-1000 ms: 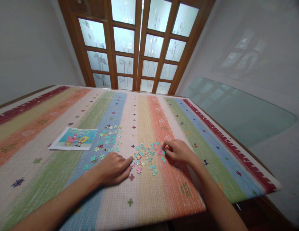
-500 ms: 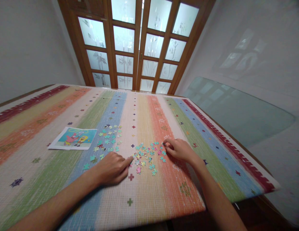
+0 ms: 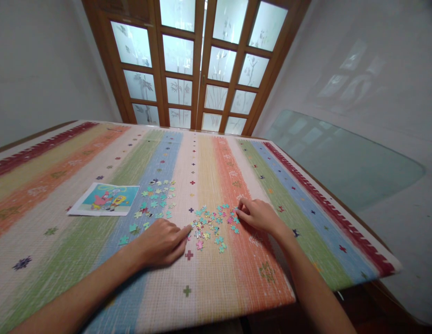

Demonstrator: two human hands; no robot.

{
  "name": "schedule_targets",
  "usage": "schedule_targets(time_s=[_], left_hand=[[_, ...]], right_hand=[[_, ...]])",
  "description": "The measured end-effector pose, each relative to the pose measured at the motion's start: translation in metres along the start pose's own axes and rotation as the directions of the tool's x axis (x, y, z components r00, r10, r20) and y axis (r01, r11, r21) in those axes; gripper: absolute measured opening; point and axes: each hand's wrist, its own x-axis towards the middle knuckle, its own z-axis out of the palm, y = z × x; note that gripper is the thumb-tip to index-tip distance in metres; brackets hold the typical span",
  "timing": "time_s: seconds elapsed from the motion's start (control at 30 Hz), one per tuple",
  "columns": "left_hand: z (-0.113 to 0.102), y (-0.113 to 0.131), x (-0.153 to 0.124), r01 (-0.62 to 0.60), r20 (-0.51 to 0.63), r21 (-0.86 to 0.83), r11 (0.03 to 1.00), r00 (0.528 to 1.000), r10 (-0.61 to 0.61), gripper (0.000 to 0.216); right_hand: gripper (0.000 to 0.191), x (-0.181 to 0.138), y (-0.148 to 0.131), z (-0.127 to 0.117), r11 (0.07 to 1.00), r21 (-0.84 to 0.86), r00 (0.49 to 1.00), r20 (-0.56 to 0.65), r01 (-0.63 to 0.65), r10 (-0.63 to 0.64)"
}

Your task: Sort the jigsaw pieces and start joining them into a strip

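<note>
Head view: puzzle pieces lie near the tablecloth's near edge, perhaps for easy reach; left hand half-curled, index extended to them, right hand nearly pinched beside them, any hold unclear

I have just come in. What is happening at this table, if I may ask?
A person has both hands at a scatter of puzzle pieces on a striped cloth. The left hand reaches its index finger to the near-left edge; the right hand has its fingers at the right edge, but whether they hold a piece is unclear. A second group lies between these and a picture.
</note>
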Motion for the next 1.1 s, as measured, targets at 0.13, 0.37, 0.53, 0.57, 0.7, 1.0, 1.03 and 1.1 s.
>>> schedule_targets(time_s=[0.13,0.37,0.53,0.57,0.7,1.0,1.03,1.1], left_hand=[[0.0005,0.0002,0.0003,0.002,-0.014,-0.003,1.0,1.0,-0.002,0.021],[0.0011,-0.0004,-0.0002,-0.001,-0.03,0.003,1.0,1.0,0.001,0.021],[0.0007,0.0004,0.0015,0.013,-0.052,0.041,0.999,0.999,-0.011,0.025],[0.0005,0.0006,0.0016,0.014,-0.061,0.049,0.999,0.998,-0.011,0.027],[0.0013,0.001,0.0007,0.015,-0.104,0.071,0.997,0.995,-0.008,0.034],[0.0045,0.0034,0.0019,-0.006,-0.174,0.072,0.997,0.985,0.018,0.042],[0.0046,0.0039,0.002,-0.01,-0.172,0.067,0.998,0.985,0.022,0.042],[0.0046,0.0048,0.0019,-0.018,-0.157,0.056,0.998,0.987,0.027,0.041]], right_hand=[[0.016,-0.0001,-0.0006,-0.0005,1.0,-0.022,1.0,0.003,-0.004,0.004],[0.02,-0.0001,-0.0002,-0.0001,0.999,-0.037,1.0,0.008,-0.003,0.003],[0.016,-0.0003,0.0001,0.0,1.0,-0.03,1.0,0.008,-0.003,0.004],[0.016,-0.0003,0.0004,0.0001,1.0,-0.028,1.0,0.008,-0.003,0.003],[0.013,-0.0004,0.0013,0.0003,1.0,-0.023,1.0,0.01,-0.001,0.001],[0.014,-0.0006,-0.0007,0.0,1.0,-0.012,1.0,0.016,0.005,-0.004],[0.014,-0.0007,-0.0009,-0.0002,1.0,-0.009,1.0,0.016,0.006,-0.006],[0.014,-0.0011,-0.0015,-0.0007,1.0,-0.002,1.0,0.015,0.011,-0.011]])
